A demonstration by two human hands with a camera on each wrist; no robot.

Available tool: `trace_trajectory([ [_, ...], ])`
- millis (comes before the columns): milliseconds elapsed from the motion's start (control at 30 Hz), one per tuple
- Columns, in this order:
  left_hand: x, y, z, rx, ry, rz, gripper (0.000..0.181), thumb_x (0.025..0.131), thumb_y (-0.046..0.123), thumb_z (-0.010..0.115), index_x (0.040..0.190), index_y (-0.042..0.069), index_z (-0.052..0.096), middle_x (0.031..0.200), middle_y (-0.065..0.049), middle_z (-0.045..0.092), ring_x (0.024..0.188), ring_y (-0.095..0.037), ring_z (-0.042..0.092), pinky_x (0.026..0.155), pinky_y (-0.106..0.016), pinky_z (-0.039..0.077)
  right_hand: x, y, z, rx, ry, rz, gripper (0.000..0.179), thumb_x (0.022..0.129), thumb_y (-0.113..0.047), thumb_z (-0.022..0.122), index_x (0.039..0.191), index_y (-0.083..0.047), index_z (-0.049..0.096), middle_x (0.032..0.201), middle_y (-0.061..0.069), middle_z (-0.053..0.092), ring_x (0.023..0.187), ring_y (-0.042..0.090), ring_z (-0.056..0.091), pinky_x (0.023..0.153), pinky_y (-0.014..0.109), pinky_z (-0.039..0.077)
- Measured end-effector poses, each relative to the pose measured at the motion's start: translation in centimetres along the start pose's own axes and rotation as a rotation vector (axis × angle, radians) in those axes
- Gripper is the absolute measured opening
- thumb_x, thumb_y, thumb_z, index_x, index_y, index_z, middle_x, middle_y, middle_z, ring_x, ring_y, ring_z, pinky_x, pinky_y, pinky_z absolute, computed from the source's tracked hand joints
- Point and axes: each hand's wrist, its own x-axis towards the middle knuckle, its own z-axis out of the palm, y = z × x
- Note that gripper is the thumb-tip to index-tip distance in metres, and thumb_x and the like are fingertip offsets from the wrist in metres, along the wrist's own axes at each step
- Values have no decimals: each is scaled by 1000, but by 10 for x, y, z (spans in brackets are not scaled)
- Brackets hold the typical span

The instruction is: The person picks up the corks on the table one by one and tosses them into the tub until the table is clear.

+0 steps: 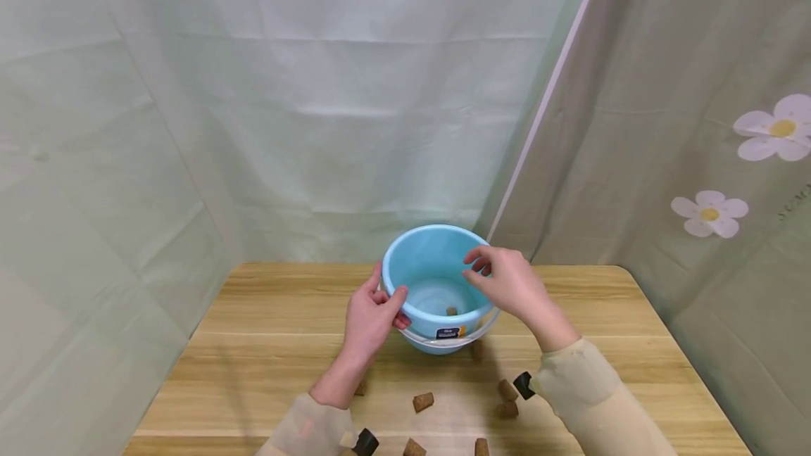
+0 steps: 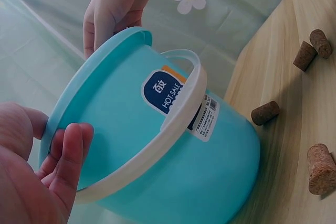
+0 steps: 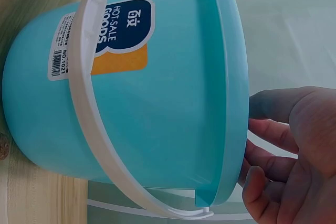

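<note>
A light blue plastic bucket [image 1: 437, 231] with a white handle [image 2: 144, 153] stands on the wooden table. My left hand [image 1: 370, 319] grips its rim on the left side, thumb over the edge and fingers against the outer wall. One cork [image 1: 451, 311] lies on the bucket's floor. Over the right part of the opening hovers my right hand [image 1: 510, 283], its fingers loosely bent, a gap between thumb and fingertips and nothing held. From the right wrist view, the right fingertips [image 3: 265, 106] are just past the rim, partly hidden behind it.
Several loose corks lie on the table in front of the bucket, among them one near the middle [image 1: 423, 402], a pair at the right [image 1: 507, 390] and one at the front [image 1: 481, 447]. A pale curtain [image 1: 380, 125] hangs behind the table; a flowered one [image 1: 608, 160] hangs at right.
</note>
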Motion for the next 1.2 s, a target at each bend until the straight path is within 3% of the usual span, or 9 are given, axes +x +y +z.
trace_trajectory([
  [700, -1, 0, 0, -3, -5, -9, 79, 99, 7, 74, 165, -5, 31, 67, -9, 64, 48, -14, 65, 49, -28, 59, -9, 4, 0, 30, 30, -27, 14, 98, -26, 77, 109, -16, 79, 90, -7, 74, 82, 12, 67, 72, 37, 57],
  [967, 0, -1, -1, -1, 4, -10, 80, 100, 8, 75, 165, -3, 32, 67, -10, 64, 49, -15, 66, 50, -28, 60, -25, 13, -8, 89, 80, -41, 16, 97, -20, 80, 110, -12, 77, 93, -6, 74, 84, 15, 68, 69, 35, 57],
  [1200, -1, 1, 0, 18, -1, -12, 79, 100, 10, 76, 166, -1, 33, 68, -11, 65, 50, -16, 66, 52, -29, 60, -51, 25, -14, 105, 150, -106, 10, 95, -12, 81, 106, -12, 79, 95, -6, 75, 86, 14, 71, 72, 36, 60],
])
